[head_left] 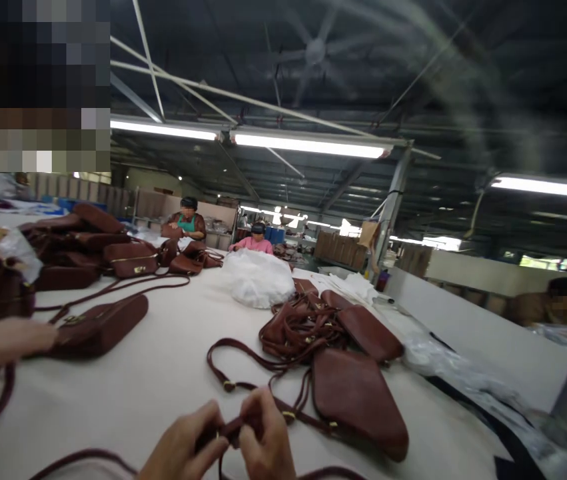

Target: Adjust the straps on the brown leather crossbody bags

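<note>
At the bottom centre, my left hand (183, 443) and my right hand (266, 437) are close together, fingers pinched on a brown leather strap (233, 429). The strap runs right, past gold buckles, toward a brown leather bag (358, 400) lying flat on the white table (163, 393). Behind that bag is a heap of brown bags and coiled straps (303, 327). More strap curves along the bottom edge on both sides of my hands.
At the left, another person's hand (8, 343) reaches by a brown bag (103, 323). More bags (130, 259) are piled behind. White plastic (258, 277) lies mid-table, clear plastic (443, 363) along the right. People (190, 223) sit further back.
</note>
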`<state>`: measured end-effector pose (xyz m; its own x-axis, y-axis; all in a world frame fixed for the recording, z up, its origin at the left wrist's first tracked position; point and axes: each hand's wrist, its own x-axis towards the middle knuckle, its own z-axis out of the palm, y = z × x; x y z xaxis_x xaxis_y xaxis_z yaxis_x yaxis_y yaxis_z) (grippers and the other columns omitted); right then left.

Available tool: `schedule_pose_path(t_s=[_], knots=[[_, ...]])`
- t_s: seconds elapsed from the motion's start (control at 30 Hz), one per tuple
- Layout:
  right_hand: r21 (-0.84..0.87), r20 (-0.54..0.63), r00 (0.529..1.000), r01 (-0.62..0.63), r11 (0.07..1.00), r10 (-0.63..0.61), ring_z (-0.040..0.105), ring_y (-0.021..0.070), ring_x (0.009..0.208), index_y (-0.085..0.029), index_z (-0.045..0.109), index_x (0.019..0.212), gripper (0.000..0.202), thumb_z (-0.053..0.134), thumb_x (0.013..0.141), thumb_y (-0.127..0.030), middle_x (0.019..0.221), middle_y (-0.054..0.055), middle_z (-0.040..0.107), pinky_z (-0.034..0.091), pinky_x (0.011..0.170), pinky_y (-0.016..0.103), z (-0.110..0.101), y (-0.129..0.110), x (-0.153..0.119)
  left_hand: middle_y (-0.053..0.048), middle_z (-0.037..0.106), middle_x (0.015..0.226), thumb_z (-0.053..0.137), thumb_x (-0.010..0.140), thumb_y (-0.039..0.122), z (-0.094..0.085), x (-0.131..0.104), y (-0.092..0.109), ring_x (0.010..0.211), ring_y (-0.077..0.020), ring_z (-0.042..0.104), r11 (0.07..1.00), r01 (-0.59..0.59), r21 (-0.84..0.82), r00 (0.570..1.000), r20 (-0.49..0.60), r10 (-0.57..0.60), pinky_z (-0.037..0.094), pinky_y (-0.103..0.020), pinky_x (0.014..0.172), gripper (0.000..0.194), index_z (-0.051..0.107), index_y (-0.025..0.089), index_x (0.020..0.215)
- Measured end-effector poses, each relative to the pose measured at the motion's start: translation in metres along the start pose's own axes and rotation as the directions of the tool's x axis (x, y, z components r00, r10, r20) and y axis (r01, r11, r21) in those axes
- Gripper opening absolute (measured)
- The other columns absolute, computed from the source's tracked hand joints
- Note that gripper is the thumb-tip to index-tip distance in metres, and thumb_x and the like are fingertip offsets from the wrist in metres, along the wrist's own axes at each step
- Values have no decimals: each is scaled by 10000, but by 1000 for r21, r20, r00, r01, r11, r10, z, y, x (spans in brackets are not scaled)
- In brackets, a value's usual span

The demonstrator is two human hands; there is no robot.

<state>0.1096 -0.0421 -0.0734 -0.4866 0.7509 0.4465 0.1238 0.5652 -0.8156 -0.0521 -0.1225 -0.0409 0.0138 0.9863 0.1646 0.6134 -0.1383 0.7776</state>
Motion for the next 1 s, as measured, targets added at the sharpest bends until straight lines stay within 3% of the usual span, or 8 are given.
schedule_pose_path(t_s=[0.17, 0.3, 0.4, 0.53, 0.7, 0.83, 0.9, 1.0], knots=[[-114, 195, 979, 72, 991, -49, 604, 221, 886, -219, 643, 942, 203, 559, 771, -150, 923, 39, 674, 458, 821, 348, -20, -33, 0, -6, 624, 798, 461, 835, 321, 1, -5, 13, 761, -184, 542, 998, 26, 52, 1000, 1, -26, 368, -281, 694, 99, 477, 224, 817], [-168, 230, 972, 87, 982, -47, 573, 210, 821, -237, 702, 924, 199, 620, 786, -120, 851, 19, 680, 410, 777, 339, -26, -44, -1, -7, 636, 818, 484, 796, 241, 4, -6, 19, 775, -186, 551, 995, -59, 83, 998, 25, 57, 361, -281, 710, 34, 501, 230, 823], [184, 253, 964, -126, 975, 77, 511, 159, 672, -233, 667, 956, 172, 663, 788, -195, 722, -30, 597, 388, 656, 289, -25, -38, 1, -5, 633, 806, 517, 775, 240, -1, -6, 25, 772, -188, 549, 996, -29, 80, 999, 33, 27, 354, -285, 705, 44, 523, 220, 814], [582, 161, 964, -268, 768, 214, 436, 120, 647, -221, 584, 912, 308, 780, 732, -375, 691, -69, 509, 362, 643, 247, -28, -26, 4, 31, 576, 721, 533, 791, 275, -11, -8, 30, 706, -163, 513, 999, 32, -37, 998, 45, -31, 336, -267, 647, 62, 522, 214, 786], [219, 427, 868, -370, 903, 252, 393, 116, 581, -200, 547, 735, 265, 677, 788, -425, 611, -58, 482, 274, 544, 253, -38, -35, 5, -8, 629, 813, 522, 806, 245, -3, -12, 26, 780, -191, 544, 995, 43, 89, 995, 83, -51, 346, -285, 690, 33, 513, 213, 805], [-155, 474, 853, -161, 975, 216, 327, 100, 542, -198, 482, 549, 294, 692, 749, -248, 527, -75, 360, 197, 509, 267, -37, -50, 7, -31, 647, 844, 511, 866, 331, 6, -13, 21, 783, -204, 548, 987, 3, 159, 992, 124, -23, 347, -299, 690, 137, 510, 214, 794], [-100, 495, 850, -152, 983, 182, 296, 95, 512, -199, 468, 525, 357, 683, 789, -307, 505, -74, 338, 177, 494, 273, -34, -51, 8, -20, 640, 828, 521, 850, 311, 3, -14, 21, 781, -198, 544, 989, -3, 145, 993, 116, -14, 350, -294, 693, 116, 508, 214, 787], [281, 466, 871, -315, 906, 158, 251, 87, 479, -210, 501, 601, 451, 681, 804, -570, 492, -87, 352, 189, 476, 254, -29, -44, 10, 10, 650, 837, 541, 840, 285, -11, -14, 27, 814, -182, 561, 1000, 0, 15, 997, 76, -1, 377, -271, 730, 75, 551, 214, 817]])
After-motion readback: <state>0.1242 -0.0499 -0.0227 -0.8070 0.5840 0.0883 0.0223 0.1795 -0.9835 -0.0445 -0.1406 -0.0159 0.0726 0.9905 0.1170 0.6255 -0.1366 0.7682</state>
